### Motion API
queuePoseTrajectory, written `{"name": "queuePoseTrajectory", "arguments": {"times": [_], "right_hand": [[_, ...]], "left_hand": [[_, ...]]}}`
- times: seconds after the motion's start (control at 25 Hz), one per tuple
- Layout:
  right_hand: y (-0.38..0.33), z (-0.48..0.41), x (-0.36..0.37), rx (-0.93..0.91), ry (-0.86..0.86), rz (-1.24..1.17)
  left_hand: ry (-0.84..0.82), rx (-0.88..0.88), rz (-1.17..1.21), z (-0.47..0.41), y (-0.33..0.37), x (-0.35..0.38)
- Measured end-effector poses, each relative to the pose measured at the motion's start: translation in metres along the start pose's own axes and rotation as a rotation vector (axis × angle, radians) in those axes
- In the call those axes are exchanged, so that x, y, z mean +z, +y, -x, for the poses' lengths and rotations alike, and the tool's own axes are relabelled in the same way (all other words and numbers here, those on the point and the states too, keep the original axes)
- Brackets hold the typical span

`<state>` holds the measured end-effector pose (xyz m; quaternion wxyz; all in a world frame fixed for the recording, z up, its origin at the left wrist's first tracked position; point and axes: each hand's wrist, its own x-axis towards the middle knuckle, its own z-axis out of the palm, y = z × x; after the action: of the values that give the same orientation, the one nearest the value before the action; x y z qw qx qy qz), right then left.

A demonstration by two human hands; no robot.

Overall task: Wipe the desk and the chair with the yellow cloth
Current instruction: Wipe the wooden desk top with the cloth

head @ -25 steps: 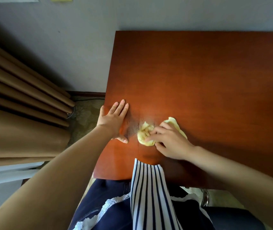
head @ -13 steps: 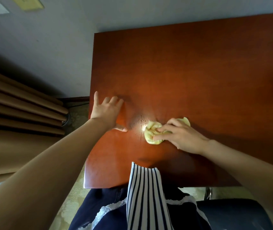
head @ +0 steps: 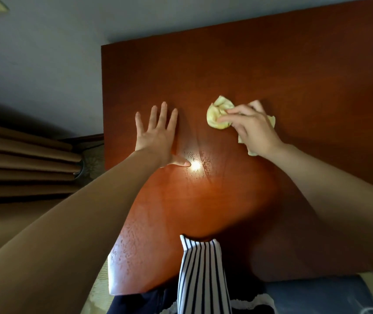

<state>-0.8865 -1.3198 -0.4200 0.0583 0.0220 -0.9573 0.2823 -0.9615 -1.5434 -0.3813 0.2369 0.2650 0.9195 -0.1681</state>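
The reddish-brown wooden desk (head: 294, 71) fills most of the head view. A crumpled yellow cloth (head: 217, 113) lies on its middle, under my right hand (head: 253, 129), whose curled fingers grip it against the wood. Part of the cloth sticks out below my right wrist. My left hand (head: 158, 137) lies flat on the desk to the left of the cloth, fingers spread and straight, holding nothing. Damp streaks shine on the surface just right of my left thumb. The chair is hidden from view.
A grey wall (head: 45, 53) runs behind and left of the desk. Brown curtains (head: 22, 159) hang at the left, reaching to the patterned floor. My striped clothing (head: 201, 275) hangs over the desk's near edge.
My right hand has slid the cloth away from me and to the right across the desk. My left hand has flattened with fingers spread. The camera has tilted closer over the desk.
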Motion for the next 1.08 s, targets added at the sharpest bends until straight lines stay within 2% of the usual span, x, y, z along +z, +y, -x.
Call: {"name": "queuePoseTrajectory", "arguments": {"times": [0.2,0.4,0.52,0.72,0.88,0.96,1.08], "right_hand": [[0.023,-0.054,-0.002,0.167,0.103,0.091],[0.035,-0.101,0.002,0.364,0.164,0.156],[0.028,-0.103,0.013,0.398,0.196,0.229],[0.017,-0.061,0.018,0.178,0.075,0.226],[0.002,-0.007,0.015,0.053,0.071,0.194],[-0.009,0.018,0.016,0.021,0.016,0.158],[-0.020,0.063,0.014,-0.135,-0.023,0.150]], "left_hand": [[-0.070,0.010,0.079,-0.012,0.003,0.003],[-0.079,0.005,0.061,-0.018,0.002,0.007],[-0.095,-0.009,0.043,-0.023,0.002,0.005],[-0.115,-0.038,0.021,-0.021,0.000,0.000],[-0.139,-0.046,-0.049,-0.018,0.007,-0.014],[-0.162,-0.051,-0.094,-0.018,0.011,-0.020],[-0.162,-0.020,-0.115,-0.012,0.025,-0.025]]}}
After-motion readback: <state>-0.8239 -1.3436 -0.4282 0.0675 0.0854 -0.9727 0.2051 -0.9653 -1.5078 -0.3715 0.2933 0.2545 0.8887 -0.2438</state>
